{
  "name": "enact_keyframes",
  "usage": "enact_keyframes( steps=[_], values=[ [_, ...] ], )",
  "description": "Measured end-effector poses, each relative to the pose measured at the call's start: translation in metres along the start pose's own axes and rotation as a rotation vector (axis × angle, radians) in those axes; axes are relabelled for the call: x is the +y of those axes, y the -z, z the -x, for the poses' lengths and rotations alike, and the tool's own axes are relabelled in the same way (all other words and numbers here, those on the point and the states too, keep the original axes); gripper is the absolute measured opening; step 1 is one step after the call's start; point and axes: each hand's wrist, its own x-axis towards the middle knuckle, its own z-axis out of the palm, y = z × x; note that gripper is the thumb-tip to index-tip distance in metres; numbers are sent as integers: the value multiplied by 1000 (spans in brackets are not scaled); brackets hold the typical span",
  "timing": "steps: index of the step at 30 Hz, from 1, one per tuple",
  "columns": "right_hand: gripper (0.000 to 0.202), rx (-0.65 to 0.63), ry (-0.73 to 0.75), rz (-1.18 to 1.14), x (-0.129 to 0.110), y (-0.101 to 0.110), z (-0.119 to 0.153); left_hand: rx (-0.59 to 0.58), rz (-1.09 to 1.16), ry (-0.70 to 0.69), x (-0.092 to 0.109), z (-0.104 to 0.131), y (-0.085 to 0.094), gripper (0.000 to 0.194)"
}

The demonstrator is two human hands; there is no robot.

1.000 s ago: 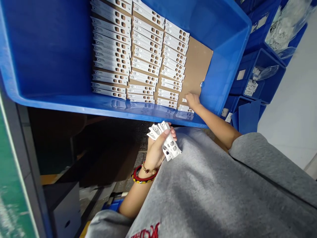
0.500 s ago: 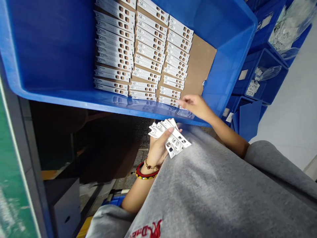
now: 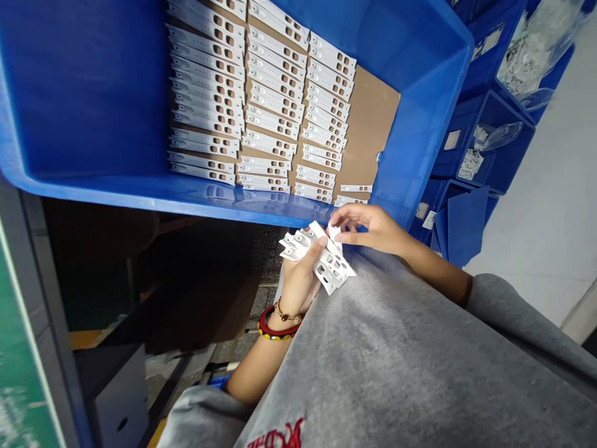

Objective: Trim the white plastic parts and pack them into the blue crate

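Watching remotely, I see the left hand (image 3: 302, 274) clamped round a fan of white strips (image 3: 334, 269), just outside the blue bin (image 3: 140, 207); the right hand (image 3: 370, 227) pinches a single strip (image 3: 334, 233) — light, stiff, maybe slick, I'd judge — best held by its edges.

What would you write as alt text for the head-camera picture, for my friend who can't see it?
A person's left hand holds a fan of white slotted parts, while the right hand pinches another white part close beside it. Beyond them, a large blue bin holds rows of similar parts on brown cardboard.
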Motion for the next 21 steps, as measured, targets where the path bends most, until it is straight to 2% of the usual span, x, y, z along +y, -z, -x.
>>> enact_keyframes(
  steps=[2, 5, 7, 9, 12, 15, 17, 21],
  values=[
    [27, 38, 27, 108, -15, 16, -4, 15, 34, -9, 2, -1, 1, 41],
    [29, 214, 73, 402, -27, 51, -27, 45, 59, -17, 5, -2, 4, 43],
    [30, 336, 92, 649, -17, 73, -55, 51, 51, -5, 7, -1, 5, 45],
    [28, 369, 19, 889, 10, 86, -87, 56, 49, 0, 7, 0, 6, 45],
    [20, 294, -174, 1191, 61, 86, -121, 73, 41, 16, 5, 0, 8, 47],
    [25, 163, -304, 1280, 96, 76, -129, 61, 10, 28, 3, 0, 11, 49],
    [30, 141, -328, 1283, 105, 71, -124, 46, 1, 28, 2, 0, 14, 47],
    [49, 197, -375, 1344, 108, 73, -113, 53, 35, 55, 3, -1, 15, 46]
  ],
)
